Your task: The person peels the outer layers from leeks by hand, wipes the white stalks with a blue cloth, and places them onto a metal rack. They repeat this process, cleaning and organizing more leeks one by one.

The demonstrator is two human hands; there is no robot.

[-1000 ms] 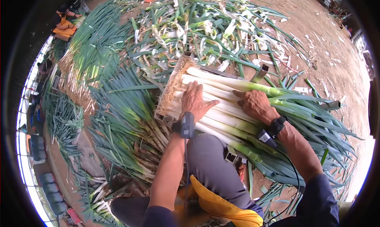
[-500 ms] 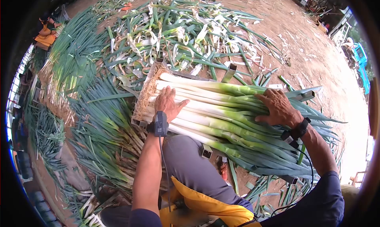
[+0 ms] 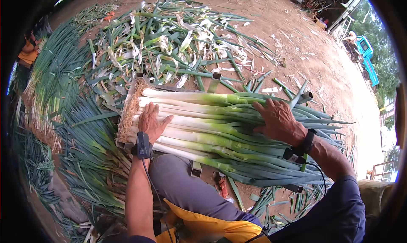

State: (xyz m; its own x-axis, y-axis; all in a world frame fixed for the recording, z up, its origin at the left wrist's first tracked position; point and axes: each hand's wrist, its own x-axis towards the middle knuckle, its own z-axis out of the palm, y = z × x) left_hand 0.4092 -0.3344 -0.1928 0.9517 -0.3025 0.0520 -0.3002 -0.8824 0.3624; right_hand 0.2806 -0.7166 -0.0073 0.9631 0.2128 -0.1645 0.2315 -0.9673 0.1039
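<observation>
Across the metal frame (image 3: 215, 82): a row of long green onions (image 3: 195, 123) lies side by side, root ends at the left, leaves (image 3: 267, 162) fanning out to the right.
Root fringe: tangled, brown roots (image 3: 133, 111) bunch along the left end of the frame.
Left hand: palm down (image 3: 151, 123) on the white stalks close to the roots; its grip is apart, the thumb spread away from the fingers.
Right hand: bent over the green leaves (image 3: 277, 121), right of the middle of the row; its grip is apart too, thumb and fingers splayed.
Wrists: each wears a dark band, left (image 3: 143, 146) and right (image 3: 307, 142).
Near side: a gray trouser leg (image 3: 182, 179) is bent beside the frame, with yellow cloth (image 3: 229, 228) nearer.
Left ground: more onions (image 3: 91, 154) lie heaped, leaves toward the far side.
Far ground: loose leaf trimmings (image 3: 186, 43) spread over the dirt floor (image 3: 296, 48).
Far left: a person in orange (image 3: 29, 54), partly in shadow.
Far right: a blue truck (image 3: 366, 58).
</observation>
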